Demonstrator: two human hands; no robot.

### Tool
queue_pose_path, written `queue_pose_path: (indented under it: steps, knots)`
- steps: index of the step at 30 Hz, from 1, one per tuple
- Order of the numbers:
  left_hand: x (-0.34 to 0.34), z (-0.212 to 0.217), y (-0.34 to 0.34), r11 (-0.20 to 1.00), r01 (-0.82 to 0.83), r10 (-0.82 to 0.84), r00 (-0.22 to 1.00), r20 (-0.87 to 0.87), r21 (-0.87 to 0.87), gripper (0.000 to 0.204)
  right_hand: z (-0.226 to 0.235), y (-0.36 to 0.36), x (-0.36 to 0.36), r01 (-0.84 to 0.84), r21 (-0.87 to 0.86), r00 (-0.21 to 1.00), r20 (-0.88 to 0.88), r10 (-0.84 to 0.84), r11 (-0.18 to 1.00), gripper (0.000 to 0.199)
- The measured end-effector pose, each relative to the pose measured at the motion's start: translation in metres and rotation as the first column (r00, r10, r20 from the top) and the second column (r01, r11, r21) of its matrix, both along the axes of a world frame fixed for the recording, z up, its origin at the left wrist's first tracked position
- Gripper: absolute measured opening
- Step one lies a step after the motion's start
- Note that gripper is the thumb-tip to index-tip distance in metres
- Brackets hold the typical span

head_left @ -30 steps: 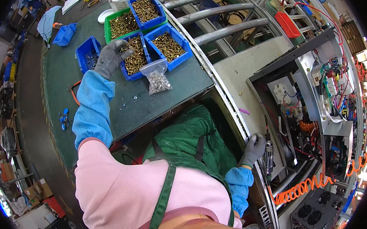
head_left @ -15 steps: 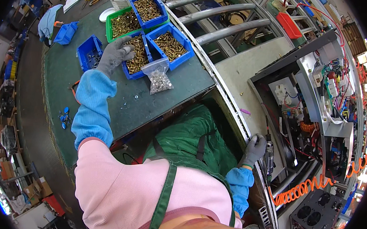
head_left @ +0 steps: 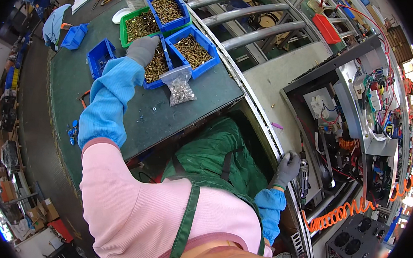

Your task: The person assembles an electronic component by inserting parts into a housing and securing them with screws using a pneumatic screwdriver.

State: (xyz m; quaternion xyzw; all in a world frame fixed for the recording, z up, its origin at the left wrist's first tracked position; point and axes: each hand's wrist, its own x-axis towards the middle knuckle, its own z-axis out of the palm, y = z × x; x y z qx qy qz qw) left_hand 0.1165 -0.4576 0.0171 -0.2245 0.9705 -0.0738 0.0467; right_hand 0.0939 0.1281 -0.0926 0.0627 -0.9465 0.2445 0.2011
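The left hand [head_left: 143,50] has slid forward over the nearest filled blue bin [head_left: 153,85] since the last frame, fingertips hidden, so can't tell its grip. The right hand [head_left: 287,168] is well apart, loosely curled beside a power driver [head_left: 303,176], grip unclear too. Brass-coloured fasteners [head_left: 155,69] lie just below the left hand, in that bin.

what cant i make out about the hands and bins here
Head view:
Left hand: fingertips hidden behind the hand itself; grip unclear.
Blue bin beneath it: partly covered by that hand.
Right hand: palm side hidden by its fingers; any hold unclear.
Blue bin beside left sleeve: contents too small to identify.
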Motion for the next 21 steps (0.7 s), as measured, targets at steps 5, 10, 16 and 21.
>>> queue_pose_path:
  steps: [5, 10, 16, 21]
  knots:
    - [0.02, -0.002, -0.014, 0.981, -0.104, 0.142, 0.96, -0.243, 0.165, 0.018, -0.003, -0.002, -0.005, 0.002, -0.04, 1.0, 0.014, -0.001, 0.999, 0.011]
    - [0.098, 0.009, -0.052, 0.838, -0.232, 0.463, 0.78, -0.42, 0.493, 0.024, 0.004, -0.004, -0.001, 0.009, -0.037, 0.999, 0.044, -0.008, 0.999, 0.011]
    - [0.168, -0.054, -0.135, 0.715, -0.334, 0.634, 0.68, -0.369, 0.614, 0.03, -0.006, 0.004, 0.0, -0.015, -0.03, 1.0, -0.014, 0.014, 0.999, 0.011]
    - [0.115, -0.008, -0.068, 0.887, -0.071, 0.377, 0.681, -0.627, 0.456, 0.028, -0.012, 0.002, -0.004, -0.029, 0.011, 0.998, -0.051, 0.029, 1.0, 0.016]
